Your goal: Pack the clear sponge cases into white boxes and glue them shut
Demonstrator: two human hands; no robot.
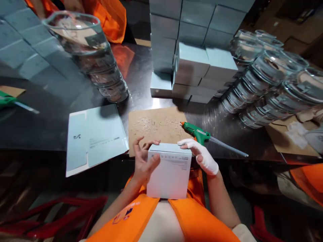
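Note:
A small white carton [169,174] is held close to my body at the table's front edge, its top flap closed. My left hand [145,161] grips its left side, with the thumb on the printed face and fingers over the upper edge. My right hand [202,156], in a white fingerless glove, holds the top right corner. Just beyond the box lies a brown cardboard sheet [156,124] speckled with dried bits. A green glue gun [198,132] rests at its right, a clear glue stick poking out behind. Flat pale-blue cartons [101,134] lie to the left, overhanging the edge.
Stacked glass containers [101,64] stand at the left, and more glass stacks [267,77] at the right. White boxes [193,64] are piled at the back. Another green glue gun [7,99] lies far left. People in orange vests are across and at the right.

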